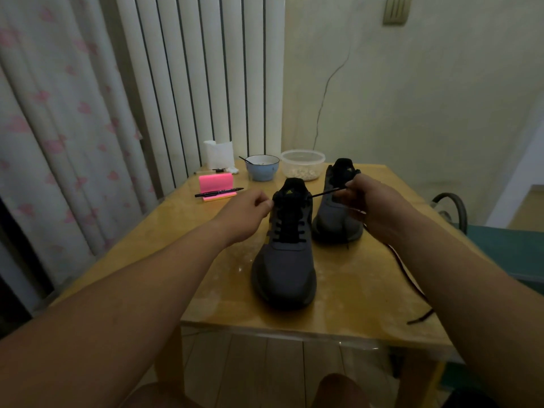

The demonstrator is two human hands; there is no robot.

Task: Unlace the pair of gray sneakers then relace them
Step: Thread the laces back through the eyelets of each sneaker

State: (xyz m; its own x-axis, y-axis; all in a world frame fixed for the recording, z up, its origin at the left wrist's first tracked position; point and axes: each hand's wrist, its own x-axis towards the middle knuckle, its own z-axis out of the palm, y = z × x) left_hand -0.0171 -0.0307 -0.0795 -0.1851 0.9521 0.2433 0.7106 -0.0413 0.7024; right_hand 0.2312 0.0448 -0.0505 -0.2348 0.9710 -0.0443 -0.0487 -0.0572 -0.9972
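Two gray sneakers stand on the wooden table (pixel 338 304), toes toward me. The nearer sneaker (pixel 284 269) is laced with a black lace (pixel 290 231) up most of its eyelets. My left hand (pixel 250 209) pinches the lace end at the sneaker's top left eyelet. My right hand (pixel 374 207) grips the other lace end, pulled taut to the right from the top right eyelet. The second sneaker (pixel 332 213) sits behind my right hand, partly hidden. A loose black lace (pixel 412 284) trails under my right forearm over the table's right side.
At the table's back stand a blue bowl (pixel 262 167) with a spoon, a clear plastic container (pixel 303 164), a tissue roll (pixel 219 154), and a pink notepad (pixel 216 187) with a black pen (pixel 219 192). Curtains hang left; a wall rises behind.
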